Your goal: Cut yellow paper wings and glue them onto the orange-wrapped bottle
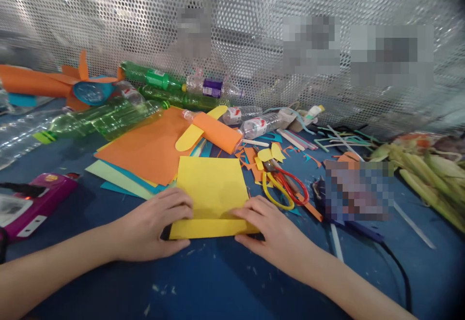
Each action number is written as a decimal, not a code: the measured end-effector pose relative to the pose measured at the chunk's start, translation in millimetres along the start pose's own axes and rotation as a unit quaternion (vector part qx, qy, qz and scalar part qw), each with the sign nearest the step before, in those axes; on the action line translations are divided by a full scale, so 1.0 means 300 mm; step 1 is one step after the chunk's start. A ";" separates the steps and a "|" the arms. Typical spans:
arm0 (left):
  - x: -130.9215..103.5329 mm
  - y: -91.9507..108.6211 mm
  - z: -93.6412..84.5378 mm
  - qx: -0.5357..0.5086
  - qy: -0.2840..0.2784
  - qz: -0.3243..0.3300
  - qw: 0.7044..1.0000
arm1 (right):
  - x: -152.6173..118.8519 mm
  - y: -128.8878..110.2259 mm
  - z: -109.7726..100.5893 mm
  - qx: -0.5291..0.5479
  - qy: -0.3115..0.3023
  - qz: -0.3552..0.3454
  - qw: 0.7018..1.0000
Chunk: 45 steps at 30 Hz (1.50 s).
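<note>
A yellow sheet of paper (212, 184) lies in the middle of the blue table, with its near edge folded up into a narrow strip. At the left end of the fold, my left hand (154, 225) grips the paper between thumb and fingers. My right hand (271, 225) pinches the right end of the same fold. Just beyond the yellow sheet is a bottle wrapped in orange paper (220, 133), with a yellow rounded strip (189, 137) across it. A stack of coloured paper (145, 150) lies to the left, orange on top.
Scissors with yellow and red handles (279, 191) and paper scraps lie right of the sheet. Plastic bottles (116, 116) line the back left. A purple power strip (43, 204) is at the left, a blue glue gun (358, 229) with its cord at the right, corn husks (425, 165) beyond.
</note>
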<state>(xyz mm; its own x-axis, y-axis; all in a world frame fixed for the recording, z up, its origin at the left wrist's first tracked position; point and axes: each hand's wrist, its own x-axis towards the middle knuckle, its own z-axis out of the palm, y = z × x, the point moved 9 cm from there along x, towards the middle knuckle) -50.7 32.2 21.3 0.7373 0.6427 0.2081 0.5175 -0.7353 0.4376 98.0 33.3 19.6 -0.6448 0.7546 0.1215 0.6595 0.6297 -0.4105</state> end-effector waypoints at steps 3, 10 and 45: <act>0.010 0.026 -0.035 -0.049 0.037 0.012 0.998 | -0.007 -0.017 -0.023 0.028 0.028 -0.009 0.999; 0.106 -0.003 -0.194 -0.074 0.104 -0.097 0.987 | -0.030 0.036 -0.128 0.099 0.141 0.054 0.984; 0.310 0.381 -0.410 0.149 0.334 0.116 0.923 | -0.050 -0.136 -0.494 -0.084 0.382 -0.090 0.916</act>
<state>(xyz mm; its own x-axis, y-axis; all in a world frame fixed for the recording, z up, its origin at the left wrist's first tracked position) 23.7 34.4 198.4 0.4618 0.3761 0.8033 0.5494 -0.8323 0.0738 138.0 23.7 168.3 -0.3323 0.5048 0.7967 0.6613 0.7270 -0.1848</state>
